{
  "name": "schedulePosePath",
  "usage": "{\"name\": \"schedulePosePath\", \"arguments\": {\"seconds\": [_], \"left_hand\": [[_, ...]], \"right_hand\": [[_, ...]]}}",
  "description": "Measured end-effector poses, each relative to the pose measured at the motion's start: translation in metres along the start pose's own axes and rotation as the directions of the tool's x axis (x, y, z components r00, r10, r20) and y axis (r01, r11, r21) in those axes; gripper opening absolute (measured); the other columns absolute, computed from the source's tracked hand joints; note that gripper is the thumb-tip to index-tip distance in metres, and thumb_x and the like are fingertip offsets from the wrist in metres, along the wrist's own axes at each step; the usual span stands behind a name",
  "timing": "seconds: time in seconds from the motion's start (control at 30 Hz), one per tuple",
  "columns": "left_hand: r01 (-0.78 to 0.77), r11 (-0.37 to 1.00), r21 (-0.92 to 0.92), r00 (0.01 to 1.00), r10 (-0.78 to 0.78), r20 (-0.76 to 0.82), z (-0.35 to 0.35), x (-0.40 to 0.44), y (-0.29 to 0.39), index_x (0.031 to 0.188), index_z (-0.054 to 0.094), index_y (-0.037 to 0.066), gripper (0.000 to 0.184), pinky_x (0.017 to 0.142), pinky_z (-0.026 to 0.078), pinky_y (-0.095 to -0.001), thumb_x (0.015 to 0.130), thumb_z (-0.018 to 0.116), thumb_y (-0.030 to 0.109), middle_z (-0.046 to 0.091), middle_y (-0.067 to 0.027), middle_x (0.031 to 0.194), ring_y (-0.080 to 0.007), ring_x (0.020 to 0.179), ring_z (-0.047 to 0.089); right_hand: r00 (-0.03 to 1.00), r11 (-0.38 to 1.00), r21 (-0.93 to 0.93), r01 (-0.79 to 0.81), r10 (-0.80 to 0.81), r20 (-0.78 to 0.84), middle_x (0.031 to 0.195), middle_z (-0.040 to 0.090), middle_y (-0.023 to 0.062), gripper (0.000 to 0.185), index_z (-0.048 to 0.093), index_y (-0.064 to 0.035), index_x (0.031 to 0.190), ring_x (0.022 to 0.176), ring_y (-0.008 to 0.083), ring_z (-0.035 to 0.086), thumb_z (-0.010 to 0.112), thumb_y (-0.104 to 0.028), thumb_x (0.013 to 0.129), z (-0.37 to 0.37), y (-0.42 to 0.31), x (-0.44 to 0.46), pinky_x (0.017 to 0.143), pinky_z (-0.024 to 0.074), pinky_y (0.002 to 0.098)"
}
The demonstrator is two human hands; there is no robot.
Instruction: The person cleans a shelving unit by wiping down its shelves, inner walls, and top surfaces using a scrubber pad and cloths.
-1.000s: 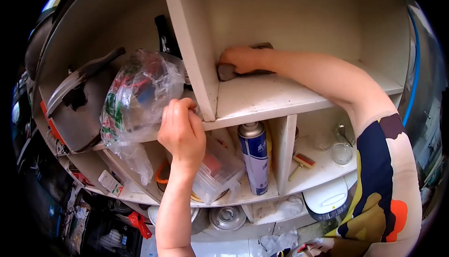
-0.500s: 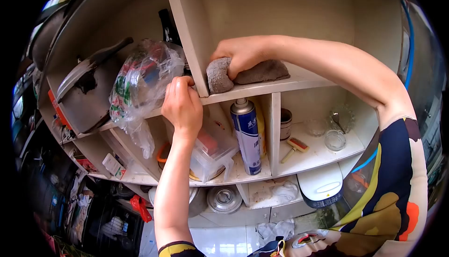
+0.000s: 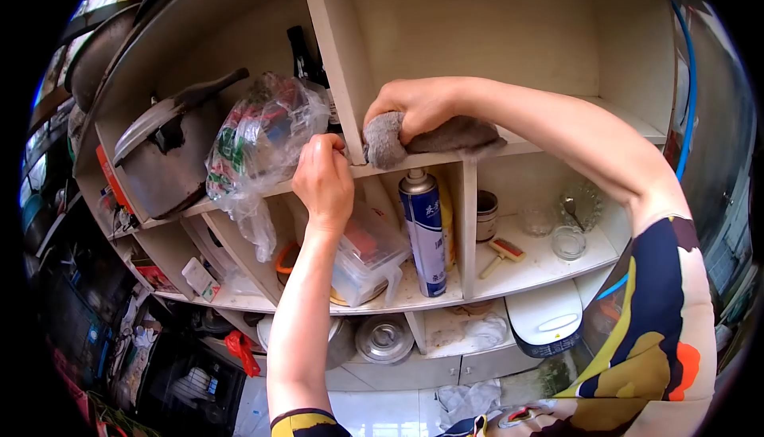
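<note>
My right hand point(image 3: 418, 109) is closed around a bunched grey cloth point(image 3: 458, 134), which lies on the front of the upper right shelf and hangs slightly over its edge. The cloth's left end is against the upright divider point(image 3: 333, 55). My left hand point(image 3: 325, 182) has its fingers curled over the shelf edge point(image 3: 280, 188), left of the divider's foot. Just left of that hand is a clear plastic bag point(image 3: 263, 134) with printed colours, its contents unclear. Below the cloth stands a blue and white spray can point(image 3: 424, 234).
A pot with a long handle point(image 3: 163, 158) and a dark bottle point(image 3: 301, 53) share the left compartment. Lower down are a clear plastic box point(image 3: 366, 258), a small brush point(image 3: 503, 255), glass dishes point(image 3: 568, 243), a metal lid point(image 3: 385, 339) and a white appliance point(image 3: 546, 314).
The view has shifted, so the shelves appear slightly further right. The cloth and my right hand sit a little lower at the shelf edge. My left hand keeps its place on the edge.
</note>
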State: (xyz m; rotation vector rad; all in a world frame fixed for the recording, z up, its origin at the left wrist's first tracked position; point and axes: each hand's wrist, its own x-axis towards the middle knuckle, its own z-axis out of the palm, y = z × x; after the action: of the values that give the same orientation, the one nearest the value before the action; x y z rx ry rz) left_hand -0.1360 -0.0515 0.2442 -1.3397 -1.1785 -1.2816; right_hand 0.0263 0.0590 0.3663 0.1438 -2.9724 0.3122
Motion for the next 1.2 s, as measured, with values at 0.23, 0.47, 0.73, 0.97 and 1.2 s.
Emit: {"name": "schedulePosePath", "arguments": {"seconds": [0.23, 0.47, 0.73, 0.97, 1.2], "left_hand": [[-0.012, 1.0, 0.024, 1.0, 0.012, -0.01, 0.0, -0.001, -0.001, 0.087, 0.056, 0.007, 0.009, 0.064, 0.046, -0.04, 0.084, 0.051, 0.001, 0.06, -0.0078, 0.079, -0.0284, 0.076, 0.06], [0.017, 0.995, 0.101, 1.0, -0.017, -0.005, 0.004, 0.0, -0.005, 0.088, 0.057, 0.009, 0.009, 0.064, 0.047, -0.0408, 0.085, 0.051, 0.003, 0.061, -0.007, 0.081, -0.0282, 0.078, 0.061], [0.083, 0.996, -0.038, 0.993, -0.08, 0.087, -0.009, 0.003, -0.002, 0.093, 0.058, 0.006, 0.012, 0.07, 0.049, -0.0398, 0.085, 0.051, 0.002, 0.061, -0.0107, 0.083, -0.0311, 0.081, 0.061], [0.225, 0.831, -0.509, 0.974, -0.176, 0.143, -0.047, -0.02, 0.108, 0.119, 0.055, 0.001, 0.035, 0.091, 0.049, -0.0343, 0.085, 0.056, -0.006, 0.053, -0.0131, 0.123, -0.024, 0.114, 0.053], [0.657, 0.138, -0.742, 0.752, -0.197, 0.629, -0.035, -0.081, 0.186, 0.153, 0.006, 0.017, 0.121, 0.106, 0.036, -0.041, 0.065, 0.089, 0.028, 0.039, -0.014, 0.141, -0.0283, 0.128, 0.042]], "right_hand": [[0.986, 0.997, 0.04, -0.068, 0.073, -0.147, 0.101, 0.07, 0.0111, 0.046, 0.066, -0.0002, 0.111, 0.094, 0.0191, 0.065, 0.067, 0.0, 0.065, 0.012, 0.015, 0.004, 0.086, 0.0504, 0.031], [0.991, 0.97, 0.239, -0.034, 0.063, -0.114, 0.106, 0.069, 0.0087, 0.046, 0.066, -0.001, 0.112, 0.098, 0.017, 0.063, 0.064, 0.003, 0.067, 0.004, -0.011, -0.036, 0.089, 0.0494, 0.03], [0.868, 0.684, 0.694, 0.223, 0.184, -0.46, 0.105, 0.067, 0.0112, 0.036, 0.062, 0.0033, 0.112, 0.097, 0.0191, 0.063, 0.064, -0.002, 0.076, 0.008, -0.011, -0.112, 0.088, 0.0508, 0.0301], [0.73, 0.344, 0.756, 0.557, 0.232, -0.643, 0.114, 0.064, 0.0172, 0.04, 0.058, 0.0066, 0.117, 0.104, 0.0262, 0.064, 0.058, 0.001, 0.077, 0.055, -0.021, -0.16, 0.096, 0.0502, 0.0359], [0.787, 0.478, 0.81, 0.34, 0.326, -0.523, 0.103, 0.068, 0.0066, 0.038, 0.063, 0.0008, 0.112, 0.098, 0.0146, 0.061, 0.066, 0.004, 0.074, 0.147, -0.053, -0.18, 0.091, 0.0481, 0.0301]]}}
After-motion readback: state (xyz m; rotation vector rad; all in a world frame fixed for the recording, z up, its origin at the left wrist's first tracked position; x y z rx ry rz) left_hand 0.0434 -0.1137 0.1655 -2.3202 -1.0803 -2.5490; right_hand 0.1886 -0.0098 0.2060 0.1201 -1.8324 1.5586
